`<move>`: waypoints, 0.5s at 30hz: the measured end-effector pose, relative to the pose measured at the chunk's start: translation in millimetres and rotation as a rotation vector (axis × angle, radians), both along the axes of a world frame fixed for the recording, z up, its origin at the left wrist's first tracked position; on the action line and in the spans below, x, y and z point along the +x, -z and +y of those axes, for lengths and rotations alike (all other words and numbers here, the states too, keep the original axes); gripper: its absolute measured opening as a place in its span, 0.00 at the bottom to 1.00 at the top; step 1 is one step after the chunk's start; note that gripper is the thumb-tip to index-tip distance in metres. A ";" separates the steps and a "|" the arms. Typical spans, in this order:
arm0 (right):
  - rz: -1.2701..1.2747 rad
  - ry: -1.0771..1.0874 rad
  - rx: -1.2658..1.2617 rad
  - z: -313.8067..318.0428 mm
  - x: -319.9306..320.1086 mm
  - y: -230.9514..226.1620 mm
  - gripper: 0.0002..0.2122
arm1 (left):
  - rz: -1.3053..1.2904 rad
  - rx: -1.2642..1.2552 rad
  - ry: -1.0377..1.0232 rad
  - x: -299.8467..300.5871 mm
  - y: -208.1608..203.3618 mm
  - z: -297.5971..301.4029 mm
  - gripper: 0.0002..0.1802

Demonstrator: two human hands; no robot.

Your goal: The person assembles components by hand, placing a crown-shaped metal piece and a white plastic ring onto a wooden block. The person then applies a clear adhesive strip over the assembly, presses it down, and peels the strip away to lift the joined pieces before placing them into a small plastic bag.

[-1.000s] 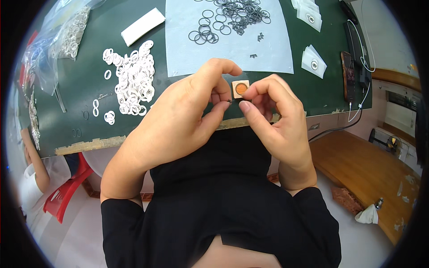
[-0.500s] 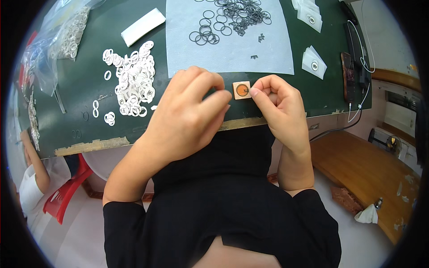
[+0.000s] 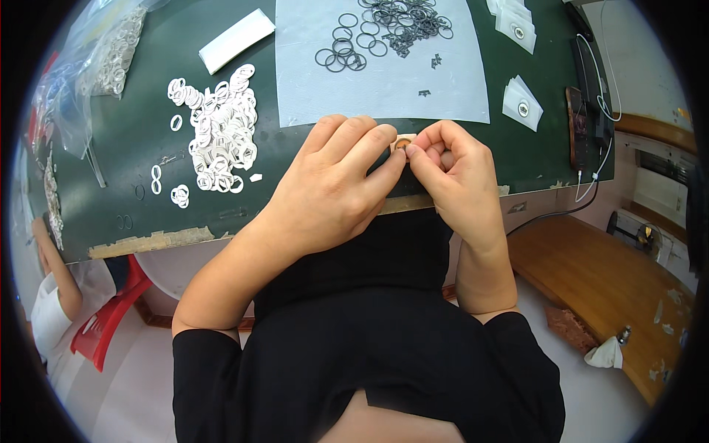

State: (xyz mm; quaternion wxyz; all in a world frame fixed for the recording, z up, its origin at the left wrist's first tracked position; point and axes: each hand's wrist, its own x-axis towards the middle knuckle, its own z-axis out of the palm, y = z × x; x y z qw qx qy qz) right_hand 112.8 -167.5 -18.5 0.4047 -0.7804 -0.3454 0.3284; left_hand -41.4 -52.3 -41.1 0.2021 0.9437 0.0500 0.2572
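Wooden block (image 3: 402, 139): left hand (image 3: 332, 181), right hand (image 3: 459, 177) close together there, grip unclear; piece seemingly unfinished, black rings (image 3: 410, 22) loose toward twelve o'clock.

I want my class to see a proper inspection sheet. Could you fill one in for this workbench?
Surface: green tabletop, with worn tape along part of its front edge; pale sheet laid on it.
Job's things: small block with a round orange centre, partly hidden by the fingers.
Clutter: dark rings piled on the sheet; white rings heaped at left; clear bag; phone at right.
Hands: left hand and right hand meet at the block; fingertip grip hidden.
Cables: white cable near the phone; dark cable below the table edge.
Surroundings: red chair and another person's arm at left.
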 end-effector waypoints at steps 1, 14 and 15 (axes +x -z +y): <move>0.000 -0.001 0.000 -0.5 0.3 1.8 0.07 | 0.001 -0.007 0.004 0.2 0.0 0.0 0.23; 0.236 0.026 0.071 -0.1 5.1 0.0 0.11 | -0.069 -0.193 -0.209 -16.7 -9.2 13.3 0.17; 0.280 0.045 0.067 -0.3 5.8 -0.1 0.11 | -0.063 -0.246 -0.283 -21.0 -11.1 15.9 0.14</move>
